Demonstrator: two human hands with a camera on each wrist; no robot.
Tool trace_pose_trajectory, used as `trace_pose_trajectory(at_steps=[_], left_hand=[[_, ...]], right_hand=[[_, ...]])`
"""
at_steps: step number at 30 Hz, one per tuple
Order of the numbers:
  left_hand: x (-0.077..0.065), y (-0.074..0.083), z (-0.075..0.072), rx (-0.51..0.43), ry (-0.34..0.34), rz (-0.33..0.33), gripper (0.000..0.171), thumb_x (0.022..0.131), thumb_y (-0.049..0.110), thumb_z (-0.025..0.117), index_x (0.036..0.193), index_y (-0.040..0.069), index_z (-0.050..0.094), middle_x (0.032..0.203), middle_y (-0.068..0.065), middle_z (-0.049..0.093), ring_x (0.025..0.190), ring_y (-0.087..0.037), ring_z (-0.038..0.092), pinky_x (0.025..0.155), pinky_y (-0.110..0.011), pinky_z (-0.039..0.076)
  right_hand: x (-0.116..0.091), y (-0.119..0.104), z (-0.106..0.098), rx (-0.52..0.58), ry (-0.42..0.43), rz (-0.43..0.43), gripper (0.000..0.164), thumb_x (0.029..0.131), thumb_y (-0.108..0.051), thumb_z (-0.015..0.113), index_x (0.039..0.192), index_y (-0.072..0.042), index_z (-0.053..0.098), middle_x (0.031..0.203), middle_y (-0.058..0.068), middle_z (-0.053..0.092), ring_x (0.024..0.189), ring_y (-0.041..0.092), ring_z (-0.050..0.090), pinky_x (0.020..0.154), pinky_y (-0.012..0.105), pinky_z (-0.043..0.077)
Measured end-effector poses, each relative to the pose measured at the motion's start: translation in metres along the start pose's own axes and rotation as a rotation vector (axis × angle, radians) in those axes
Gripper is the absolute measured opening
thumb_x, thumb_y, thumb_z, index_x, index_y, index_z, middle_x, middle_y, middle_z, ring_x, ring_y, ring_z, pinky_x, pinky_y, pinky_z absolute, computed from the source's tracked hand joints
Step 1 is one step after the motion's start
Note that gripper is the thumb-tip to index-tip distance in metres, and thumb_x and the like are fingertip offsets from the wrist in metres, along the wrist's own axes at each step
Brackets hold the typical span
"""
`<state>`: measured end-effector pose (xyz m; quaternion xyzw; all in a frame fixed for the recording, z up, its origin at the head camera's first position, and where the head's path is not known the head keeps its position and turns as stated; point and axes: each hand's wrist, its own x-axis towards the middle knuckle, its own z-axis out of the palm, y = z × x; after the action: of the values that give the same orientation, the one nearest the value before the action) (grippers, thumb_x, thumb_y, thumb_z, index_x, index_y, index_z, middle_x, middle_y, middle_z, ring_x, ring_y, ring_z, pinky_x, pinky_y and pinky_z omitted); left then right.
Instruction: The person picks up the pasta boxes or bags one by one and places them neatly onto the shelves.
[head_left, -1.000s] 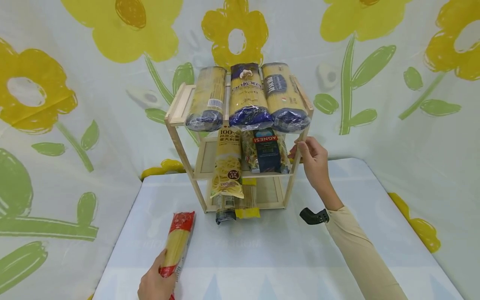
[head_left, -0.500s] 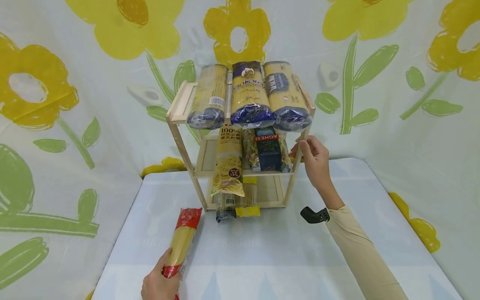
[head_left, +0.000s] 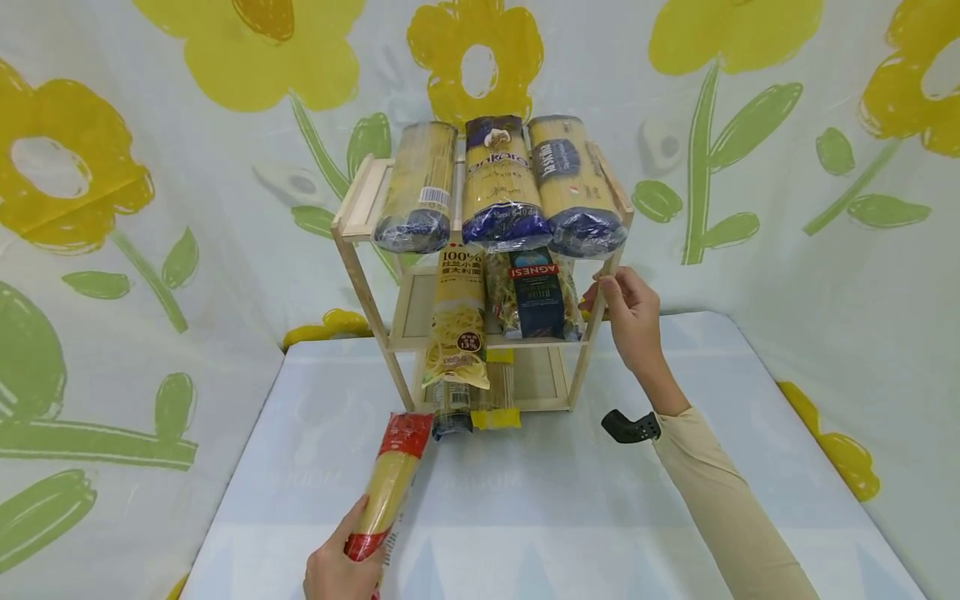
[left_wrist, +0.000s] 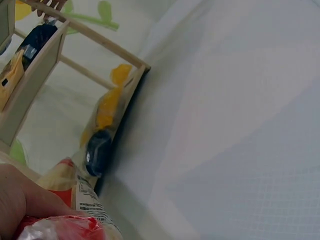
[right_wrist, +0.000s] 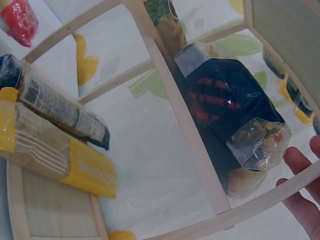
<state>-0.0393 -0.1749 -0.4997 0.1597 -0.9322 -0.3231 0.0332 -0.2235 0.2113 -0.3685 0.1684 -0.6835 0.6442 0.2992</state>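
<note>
My left hand [head_left: 341, 573] grips a spaghetti pack [head_left: 392, 479] with red ends by its lower part. The pack slants up and right; its far red end is beside the lower front left of a small wooden rack [head_left: 362, 292]. In the left wrist view, my thumb lies across the pack's red wrapper [left_wrist: 65, 229]. My right hand [head_left: 633, 321] holds the rack's right front post between thumb and fingers, beside the middle shelf. An Agnesi pasta bag [head_left: 534, 300] lies on that shelf near the fingers [right_wrist: 300, 162] in the right wrist view.
Three pasta packs, including a purple-ended Ankara one [head_left: 501, 179], lie on the top shelf. A yellow noodle pack [head_left: 457, 325] juts from the middle shelf. Below, a dark-ended pack [head_left: 452, 421] and a yellow-ended pack [head_left: 496, 418] stick out in front. Flowered cloth [head_left: 480, 50] hangs behind.
My left hand has moved right and slightly forward with the spaghetti pack, bringing its far end close to the rack. The right hand keeps its hold on the post.
</note>
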Motion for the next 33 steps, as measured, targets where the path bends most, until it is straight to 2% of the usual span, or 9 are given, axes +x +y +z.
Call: trace_pose_trajectory(at_steps=[6, 12, 16, 25, 33], left_hand=[[0.0, 0.013, 0.0, -0.023, 0.014, 0.029, 0.07, 0.063, 0.008, 0.082, 0.13, 0.011, 0.06, 0.107, -0.024, 0.066, 0.078, -0.027, 0.064, 0.067, -0.041, 0.049], [0.004, 0.031, 0.005, -0.08, -0.008, 0.011, 0.072, 0.066, 0.007, 0.083, 0.133, 0.015, 0.058, 0.116, -0.022, 0.063, 0.092, -0.033, 0.062, 0.079, -0.051, 0.05], [0.008, 0.041, 0.009, -0.118, -0.017, 0.043, 0.071, 0.066, 0.006, 0.082, 0.133, 0.014, 0.058, 0.114, -0.023, 0.064, 0.089, -0.032, 0.063, 0.075, -0.049, 0.052], [0.024, 0.06, 0.023, -0.233, 0.006, 0.167, 0.065, 0.069, 0.005, 0.079, 0.13, 0.012, 0.06, 0.108, -0.021, 0.066, 0.084, -0.028, 0.064, 0.062, -0.04, 0.054], [0.038, 0.08, 0.036, -0.333, 0.012, 0.206, 0.063, 0.069, 0.006, 0.08, 0.129, 0.012, 0.061, 0.107, -0.018, 0.067, 0.083, -0.027, 0.064, 0.06, -0.038, 0.055]], right_hand=[[-0.001, -0.001, -0.003, 0.008, -0.004, -0.008, 0.019, 0.1, -0.007, 0.044, 0.1, 0.0, 0.062, 0.079, 0.029, 0.058, 0.065, 0.026, 0.065, 0.062, 0.03, 0.056], [-0.001, -0.002, -0.005, 0.017, 0.01, -0.001, 0.018, 0.1, -0.009, 0.046, 0.099, 0.0, 0.062, 0.078, 0.024, 0.06, 0.065, 0.022, 0.066, 0.062, 0.027, 0.055], [0.0, -0.004, -0.004, 0.006, 0.011, 0.005, 0.018, 0.1, -0.008, 0.046, 0.099, -0.002, 0.063, 0.078, 0.025, 0.06, 0.065, 0.024, 0.065, 0.061, 0.029, 0.055], [-0.002, -0.026, 0.003, 0.003, -0.034, -0.037, 0.02, 0.101, -0.007, 0.044, 0.098, 0.003, 0.061, 0.079, 0.036, 0.055, 0.067, 0.043, 0.057, 0.061, 0.025, 0.054], [-0.001, -0.007, 0.001, -0.007, -0.002, 0.021, 0.019, 0.1, -0.003, 0.043, 0.099, 0.002, 0.062, 0.079, 0.03, 0.058, 0.066, 0.033, 0.065, 0.063, 0.032, 0.056]])
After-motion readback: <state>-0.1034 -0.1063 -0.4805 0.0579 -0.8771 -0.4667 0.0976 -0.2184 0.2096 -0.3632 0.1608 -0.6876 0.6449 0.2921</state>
